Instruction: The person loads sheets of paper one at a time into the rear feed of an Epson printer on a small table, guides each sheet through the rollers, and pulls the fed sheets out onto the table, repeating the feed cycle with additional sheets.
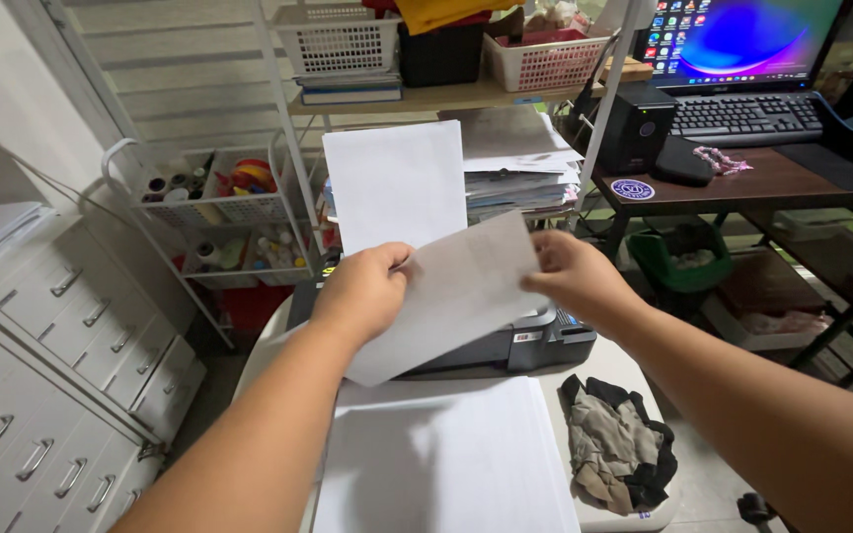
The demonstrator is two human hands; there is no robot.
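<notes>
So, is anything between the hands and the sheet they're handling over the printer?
No. The left hand and right hand both already grip the sheet at its edges above the printer; nothing visible lies between.

Both hands hold one thin white sheet of paper (451, 296) tilted above a black desktop printer (535, 345): the left hand (362, 291) pinches its upper left edge, the right hand (570, 276) its upper right corner. More white paper (395, 183) stands upright in the printer's rear tray. A white paper stack (446, 454) lies along the near edge of the round white table (619, 367), just beside a crumpled black-and-grey cloth (616, 444) at its right edge.
</notes>
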